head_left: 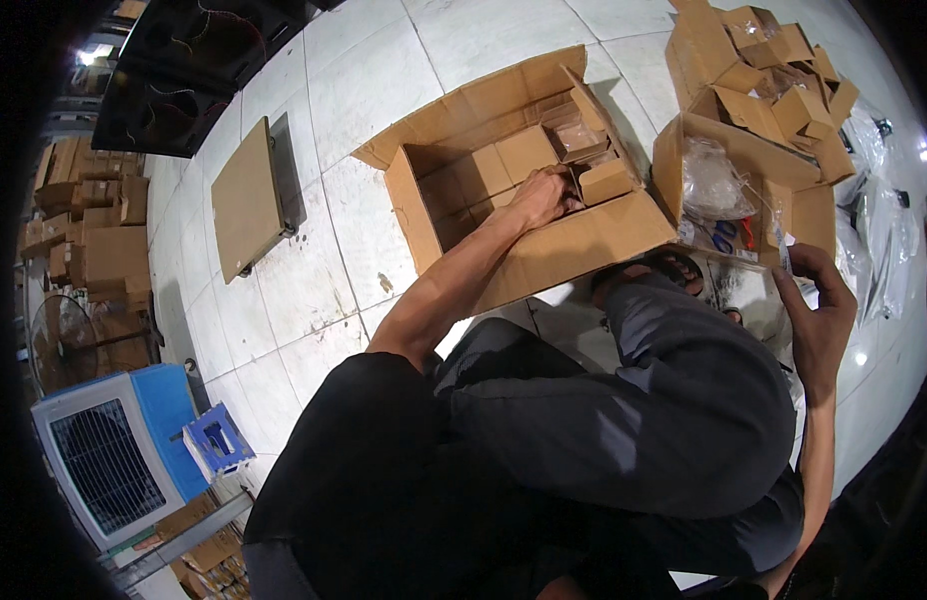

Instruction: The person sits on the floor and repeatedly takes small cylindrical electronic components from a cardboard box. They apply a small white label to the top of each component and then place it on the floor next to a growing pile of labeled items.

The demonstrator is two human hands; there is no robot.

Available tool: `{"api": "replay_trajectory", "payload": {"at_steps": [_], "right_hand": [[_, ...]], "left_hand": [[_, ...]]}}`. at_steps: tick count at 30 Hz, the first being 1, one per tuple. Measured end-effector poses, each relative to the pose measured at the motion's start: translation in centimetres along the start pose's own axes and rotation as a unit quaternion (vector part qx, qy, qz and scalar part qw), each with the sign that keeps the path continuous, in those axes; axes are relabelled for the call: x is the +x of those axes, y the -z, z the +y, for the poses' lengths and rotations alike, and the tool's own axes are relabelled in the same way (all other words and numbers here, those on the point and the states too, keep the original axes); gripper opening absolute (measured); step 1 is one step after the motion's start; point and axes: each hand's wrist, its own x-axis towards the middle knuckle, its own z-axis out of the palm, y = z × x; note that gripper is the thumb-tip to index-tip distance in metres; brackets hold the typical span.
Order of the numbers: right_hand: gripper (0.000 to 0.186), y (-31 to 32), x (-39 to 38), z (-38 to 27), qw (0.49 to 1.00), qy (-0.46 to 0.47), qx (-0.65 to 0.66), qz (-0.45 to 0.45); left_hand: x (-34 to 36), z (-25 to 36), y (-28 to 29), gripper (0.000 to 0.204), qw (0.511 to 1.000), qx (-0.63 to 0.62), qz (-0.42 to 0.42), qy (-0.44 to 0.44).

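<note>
Head view: left hand (549,197), grip unclear, in carton (584,245); right hand (822,308) pinches plastic (782,243); wheeled board (246,205) leftward.

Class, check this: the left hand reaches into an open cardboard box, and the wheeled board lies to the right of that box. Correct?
Wrong side: in the head view, the wheeled board lies left of the open cardboard box that the left hand reaches into.

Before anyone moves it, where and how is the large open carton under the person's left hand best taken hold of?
Probably by its left end, coming from the left, fingers hooked over the rim: that end faces open floor. The long near flap and far flap splay outward and might bend, while the right end crowds the neighbouring carton.
</note>
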Motion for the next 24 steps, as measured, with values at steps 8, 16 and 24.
{"api": "replay_trajectory", "payload": {"at_steps": [8, 16, 24], "right_hand": [[0.019, -0.2, 0.1, -0.1, 1.0, -0.014, 0.001, -0.02], [0.018, -0.1, 0.1, 0.6, 0.999, -0.028, 0.01, -0.01], [0.018, -0.1, 0.0, 0.5, 0.999, -0.027, 0.018, -0.012]], "left_hand": [[0.2, 0.8, 1.4, 0.03, 0.987, -0.13, 0.011, 0.095], [-1.6, 1.5, 1.9, 0.036, 0.999, -0.03, 0.022, -0.003], [-0.3, 1.1, 1.5, 0.025, 0.992, 0.026, 0.011, -0.121]]}}
